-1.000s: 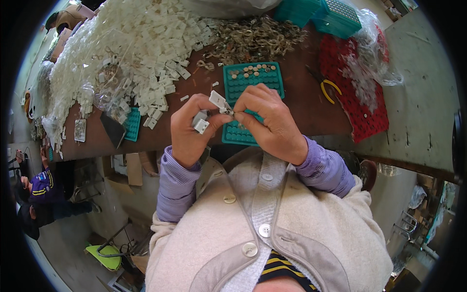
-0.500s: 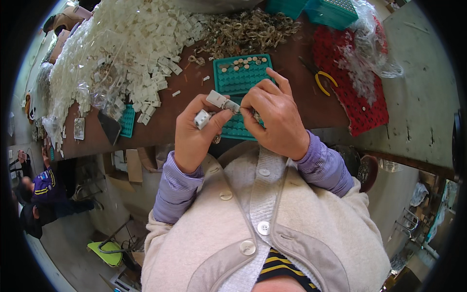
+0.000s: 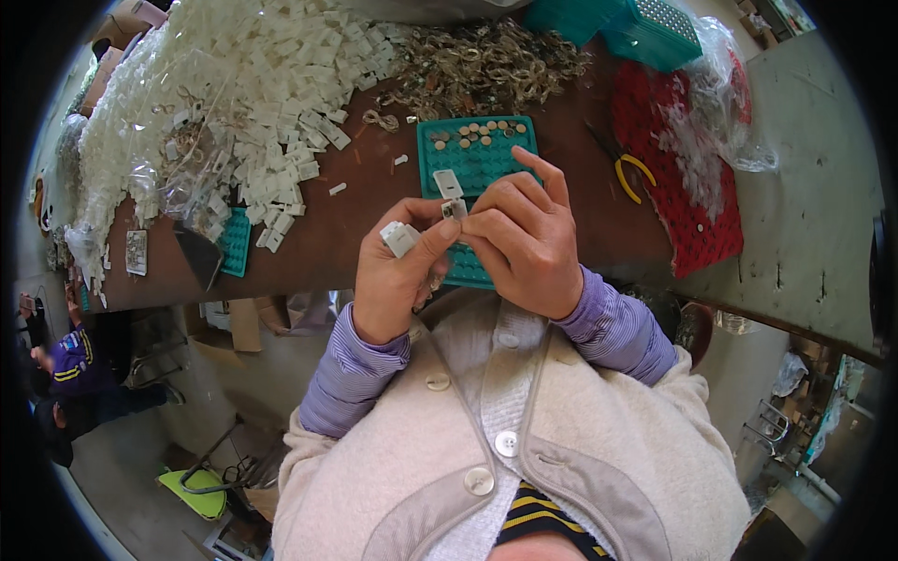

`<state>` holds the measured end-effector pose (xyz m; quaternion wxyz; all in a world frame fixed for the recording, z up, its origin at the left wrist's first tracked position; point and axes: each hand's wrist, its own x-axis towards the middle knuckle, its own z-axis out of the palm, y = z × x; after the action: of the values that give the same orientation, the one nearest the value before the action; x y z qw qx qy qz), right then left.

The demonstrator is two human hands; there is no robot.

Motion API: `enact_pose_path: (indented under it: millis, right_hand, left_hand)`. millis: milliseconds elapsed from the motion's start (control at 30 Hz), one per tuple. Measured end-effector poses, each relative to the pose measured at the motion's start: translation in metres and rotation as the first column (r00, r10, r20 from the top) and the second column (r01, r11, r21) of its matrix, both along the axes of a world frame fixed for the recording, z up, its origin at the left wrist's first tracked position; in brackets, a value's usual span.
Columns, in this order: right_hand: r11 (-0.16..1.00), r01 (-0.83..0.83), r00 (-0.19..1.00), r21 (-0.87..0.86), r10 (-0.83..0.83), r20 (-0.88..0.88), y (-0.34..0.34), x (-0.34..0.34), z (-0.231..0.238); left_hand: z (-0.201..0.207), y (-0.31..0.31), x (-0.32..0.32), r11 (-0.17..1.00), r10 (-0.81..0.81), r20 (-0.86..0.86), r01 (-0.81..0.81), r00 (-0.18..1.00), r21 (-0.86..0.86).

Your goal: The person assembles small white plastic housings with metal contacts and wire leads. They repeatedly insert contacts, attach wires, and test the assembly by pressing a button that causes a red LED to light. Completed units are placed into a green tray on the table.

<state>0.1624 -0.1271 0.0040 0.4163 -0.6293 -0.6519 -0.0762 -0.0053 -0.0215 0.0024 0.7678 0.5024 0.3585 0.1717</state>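
My left hand (image 3: pixel 398 271) pinches a small white plastic case (image 3: pixel 448 184) between thumb and forefinger. Its flap stands up, and a metallic bit shows in the lower part. A second white plastic piece (image 3: pixel 399 238) is tucked between the fingers of the same hand, and something clear and stringy hangs below the palm. The fingertips of my right hand (image 3: pixel 528 238) are closed at the case's right side, with the forefinger raised; whatever they grip is hidden. Just beyond both hands lies a teal dimpled tray (image 3: pixel 449 166) with several round button cells (image 3: pixel 484 129) in its far rows.
A large heap of white plastic cases (image 3: pixel 271 103) covers the table's left side. Tangled wire pieces (image 3: pixel 486 65) lie at the back. To the right are yellow-handled pliers (image 3: pixel 634 178), a red cloth (image 3: pixel 692 206) and teal baskets (image 3: pixel 650 33). Another person (image 3: pixel 89 360) is at far left.
Both hands have shifted slightly, the left one to the right. The white case has turned more upright, and its flap now points away from me. The view has shifted a little.
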Motion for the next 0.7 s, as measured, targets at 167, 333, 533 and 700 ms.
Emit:
enact_pose_path:
  millis: [167, 333, 533, 700]
  right_hand:
    - [0.998, 0.051, 0.995, -0.036, -0.053, -0.083, 0.033, 0.036, -0.004]
    - [0.992, 0.095, 0.979, -0.082, -0.078, 0.187, 0.062, 0.062, -0.026]
    - [0.988, 0.079, 0.983, -0.132, -0.056, 0.174, 0.065, 0.052, -0.031]
    - [0.99, 0.063, 0.991, -0.127, -0.047, 0.129, 0.07, 0.053, -0.029]
  left_hand:
    - [-0.006, 0.026, 0.004, 0.984, 0.13, 0.164, -0.106, 0.978, -0.145]
    - [-0.015, 0.041, 0.004, 0.974, 0.164, 0.231, -0.119, 0.959, -0.195]
    - [-0.021, 0.041, 0.003, 0.97, 0.157, 0.243, -0.104, 0.957, -0.219]
    - [-0.02, 0.039, 0.002, 0.973, 0.159, 0.261, -0.105, 0.952, -0.207]
